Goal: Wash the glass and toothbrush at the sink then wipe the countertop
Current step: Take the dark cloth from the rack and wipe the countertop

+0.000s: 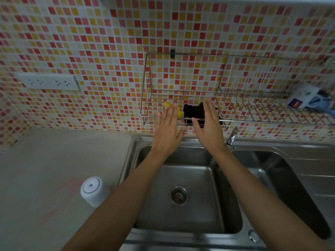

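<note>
Both my hands are stretched out flat over the steel sink, fingers straight, holding nothing. My left hand is in front of a yellow sponge lying in the wire rack on the wall. My right hand partly covers a black cloth in the same rack. A white cup stands upside down on the grey countertop left of the sink. No toothbrush is visible.
The tap stands just right of my right hand, between the left basin and a second basin. A mug lies in the rack's right end. A double socket is on the tiled wall.
</note>
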A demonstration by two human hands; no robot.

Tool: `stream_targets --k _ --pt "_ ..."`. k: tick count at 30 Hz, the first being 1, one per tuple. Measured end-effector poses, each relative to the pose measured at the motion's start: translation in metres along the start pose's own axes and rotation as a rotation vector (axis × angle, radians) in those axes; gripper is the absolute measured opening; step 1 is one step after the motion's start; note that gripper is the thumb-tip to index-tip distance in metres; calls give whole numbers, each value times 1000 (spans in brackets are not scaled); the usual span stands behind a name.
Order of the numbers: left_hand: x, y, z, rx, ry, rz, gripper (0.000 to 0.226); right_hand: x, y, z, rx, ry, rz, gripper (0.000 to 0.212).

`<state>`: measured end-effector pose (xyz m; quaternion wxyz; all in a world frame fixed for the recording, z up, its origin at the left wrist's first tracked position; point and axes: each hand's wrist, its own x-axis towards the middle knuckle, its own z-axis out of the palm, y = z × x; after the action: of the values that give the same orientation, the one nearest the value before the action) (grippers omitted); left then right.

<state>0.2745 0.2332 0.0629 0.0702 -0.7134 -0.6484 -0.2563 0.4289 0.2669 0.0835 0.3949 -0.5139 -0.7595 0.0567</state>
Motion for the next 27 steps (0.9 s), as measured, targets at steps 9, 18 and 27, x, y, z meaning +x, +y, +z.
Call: stream_targets --k 9,18,27 --pt "-6 -4 -1 13 -41 -21 68 1 -3 3 -21 -6 30 64" --pt "-10 -3 -11 8 -45 -7 67 1 -3 4 -38 -14 41 64" --pt "-20 2 -12 -11 -95 2 66 0 -4 4 -58 -20 33 63"
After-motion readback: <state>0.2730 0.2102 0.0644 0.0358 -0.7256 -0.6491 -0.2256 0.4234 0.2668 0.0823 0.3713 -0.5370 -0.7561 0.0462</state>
